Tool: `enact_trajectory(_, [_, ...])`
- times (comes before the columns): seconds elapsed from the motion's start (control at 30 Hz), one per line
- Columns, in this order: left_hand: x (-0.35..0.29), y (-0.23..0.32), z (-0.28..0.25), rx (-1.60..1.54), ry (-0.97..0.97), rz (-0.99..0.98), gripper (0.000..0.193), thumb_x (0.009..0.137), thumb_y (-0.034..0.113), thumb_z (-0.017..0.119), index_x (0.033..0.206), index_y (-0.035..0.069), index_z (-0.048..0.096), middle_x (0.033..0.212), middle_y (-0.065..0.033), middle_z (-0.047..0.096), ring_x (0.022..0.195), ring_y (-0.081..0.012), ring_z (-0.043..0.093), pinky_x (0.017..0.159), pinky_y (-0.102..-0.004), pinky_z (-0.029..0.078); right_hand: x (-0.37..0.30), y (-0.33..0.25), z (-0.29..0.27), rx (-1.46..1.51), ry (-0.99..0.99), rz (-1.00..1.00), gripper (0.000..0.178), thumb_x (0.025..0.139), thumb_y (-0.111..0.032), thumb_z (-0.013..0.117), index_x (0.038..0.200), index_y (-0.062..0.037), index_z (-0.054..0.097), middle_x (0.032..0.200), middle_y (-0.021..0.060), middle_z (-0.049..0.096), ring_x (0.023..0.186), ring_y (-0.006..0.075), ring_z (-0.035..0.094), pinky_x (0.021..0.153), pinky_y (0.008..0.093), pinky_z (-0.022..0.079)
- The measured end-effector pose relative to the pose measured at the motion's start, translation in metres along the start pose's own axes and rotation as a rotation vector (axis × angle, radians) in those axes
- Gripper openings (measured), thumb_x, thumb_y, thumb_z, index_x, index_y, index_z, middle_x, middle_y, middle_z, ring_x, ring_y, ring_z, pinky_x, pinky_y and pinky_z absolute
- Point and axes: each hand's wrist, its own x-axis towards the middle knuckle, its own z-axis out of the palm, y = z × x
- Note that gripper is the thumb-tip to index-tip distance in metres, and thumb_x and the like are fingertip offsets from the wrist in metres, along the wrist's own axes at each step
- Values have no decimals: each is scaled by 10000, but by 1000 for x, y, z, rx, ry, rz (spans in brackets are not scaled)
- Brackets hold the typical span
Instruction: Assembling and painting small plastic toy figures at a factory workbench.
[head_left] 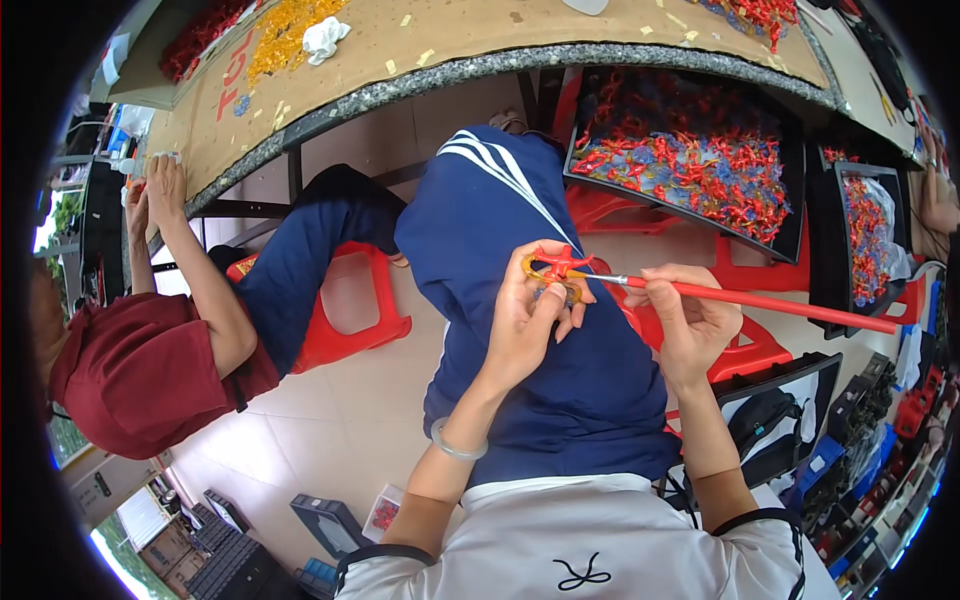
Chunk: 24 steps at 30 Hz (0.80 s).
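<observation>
Above my lap, my left hand (522, 325) pinches a small plastic figure (562, 262) with a glossy red, long-limbed body and a curved amber part. A bit of blue shows under the thumb, and the fingers cover the rest of the piece. Between the thumb and fingers of my right hand (692, 325) is a slim paintbrush (790, 307) with a red handle and a silver ferrule. The handle slants out to the right, while the brush tip meets or nearly meets the figure; whether they touch I cannot tell.
A black tray (690, 225) heaped with red and blue figures sits ahead to the right, and a smaller black tray (840, 240) stands beyond it. Across the front runs a cardboard-covered table (470, 35) bearing amber pieces (290, 40). At left a co-worker in maroon (150, 365) sits on a red stool (370, 310).
</observation>
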Motion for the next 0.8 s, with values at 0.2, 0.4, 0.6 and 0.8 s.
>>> enact_trajectory(0.2, [5,-2,5,153,22,8,313,909,-49,365,1213,24,350,879,-98,579,657,-82,509,547,-184,410,14,2,4,-272,-166,-165,86,776,15,683,858,20,656,754,109,676,618,191,652,558,253,497])
enact_trajectory(0.4, [20,4,13,211,8,111,335,899,-66,385,1217,35,354,938,-83,553,727,-76,499,627,-206,439,28,-20,9,-294,-154,-246,52,772,2,682,817,6,656,711,105,658,543,191,607,492,262,456])
enact_trajectory(0.6, [28,0,5,209,-40,100,322,913,-38,397,1222,39,349,928,-86,549,729,-85,505,639,-211,446,36,-14,7,-277,-77,-262,49,771,14,673,811,24,646,695,98,650,548,177,600,500,258,452])
enact_trajectory(0.8, [26,-3,-2,125,-55,87,310,919,-27,392,1219,35,341,907,-82,546,717,-89,497,631,-218,431,34,-13,10,-324,-80,-190,56,774,10,675,804,40,639,696,123,645,568,192,611,511,272,458])
